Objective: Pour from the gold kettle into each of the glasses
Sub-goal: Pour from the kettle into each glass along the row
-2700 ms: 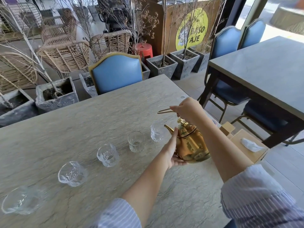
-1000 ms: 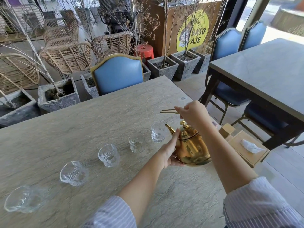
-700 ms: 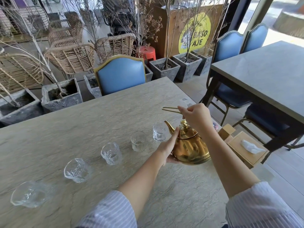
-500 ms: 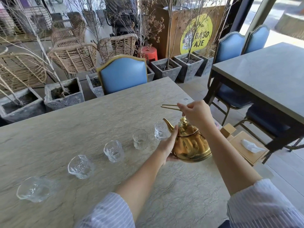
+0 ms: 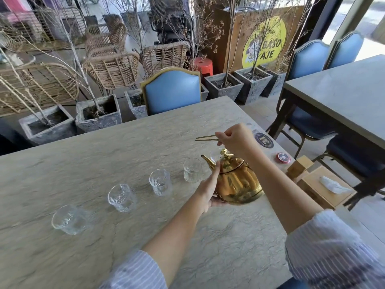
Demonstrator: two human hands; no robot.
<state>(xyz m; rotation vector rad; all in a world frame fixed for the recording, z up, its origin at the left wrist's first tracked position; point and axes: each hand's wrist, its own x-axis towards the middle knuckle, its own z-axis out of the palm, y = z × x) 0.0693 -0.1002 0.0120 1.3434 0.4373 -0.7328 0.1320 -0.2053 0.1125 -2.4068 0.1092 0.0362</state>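
Note:
I hold the gold kettle [image 5: 236,181] just off the stone table [image 5: 104,142], right of centre. My right hand [image 5: 234,138] grips its thin wire handle from above. My left hand [image 5: 208,185] is pressed flat against the kettle's left side, fingers under its base. The spout points left and away, close to the rightmost glass [image 5: 214,156], which is partly hidden behind the lid. Several clear textured glasses stand in a diagonal row: one [image 5: 192,170] beside the spout, one [image 5: 160,181] at mid row, another [image 5: 121,197] further left, and the nearest [image 5: 69,219] at the left.
A blue chair [image 5: 173,90] stands at the table's far edge. A round dark sticker [image 5: 263,139] and a small red disc [image 5: 282,157] lie near the right edge. A wooden tissue box [image 5: 312,190] sits lower right. A second table [image 5: 343,90] stands to the right.
The kettle has risen a little and its spout has moved in over the rightmost glass. Both hands keep their hold. The view has shifted to the left.

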